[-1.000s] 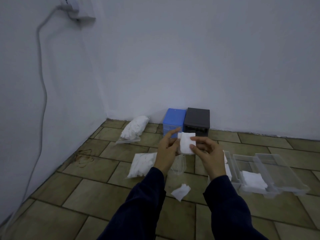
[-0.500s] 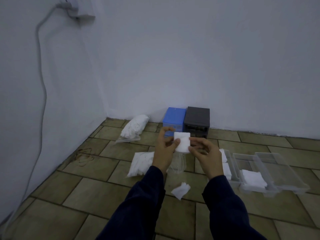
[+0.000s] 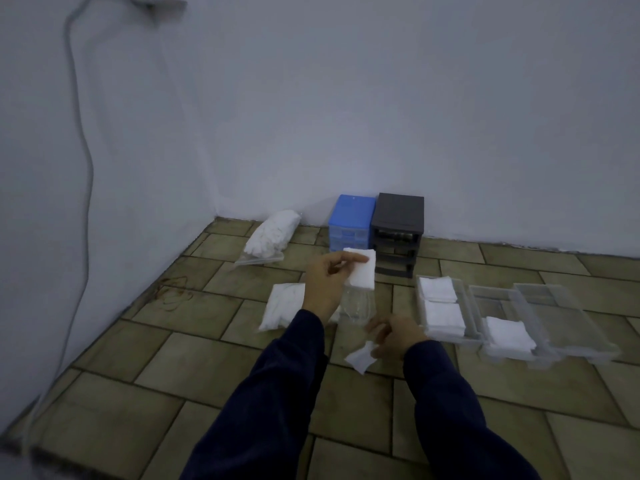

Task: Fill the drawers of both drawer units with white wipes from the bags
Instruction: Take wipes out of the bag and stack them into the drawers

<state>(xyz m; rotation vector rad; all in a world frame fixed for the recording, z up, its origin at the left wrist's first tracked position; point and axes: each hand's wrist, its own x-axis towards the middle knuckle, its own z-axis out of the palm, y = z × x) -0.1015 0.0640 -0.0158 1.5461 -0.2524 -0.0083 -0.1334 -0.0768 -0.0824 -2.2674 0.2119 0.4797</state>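
Left hand (image 3: 325, 285) is pinching a folded white wipe (image 3: 362, 269) up in the air in front of the blue drawer unit (image 3: 350, 220) and black drawer unit (image 3: 397, 230). Right hand (image 3: 394, 336) is down at the floor with curled fingers touching a crumpled wipe (image 3: 360, 356), can't tell if it's really gripping it. Three clear drawers (image 3: 519, 317) sit on the tiles to the right, two with wipes inside.

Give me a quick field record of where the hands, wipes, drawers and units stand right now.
left hand: pinches a folded wipe stack, raised
right hand: low, at the loose wipe on the floor; grip unclear
drawers out on floor: three; near drawer holds two stacks, middle drawer one, far drawer none
units: blue unit and black unit, side by side at the wall
bags: full bag, second bag
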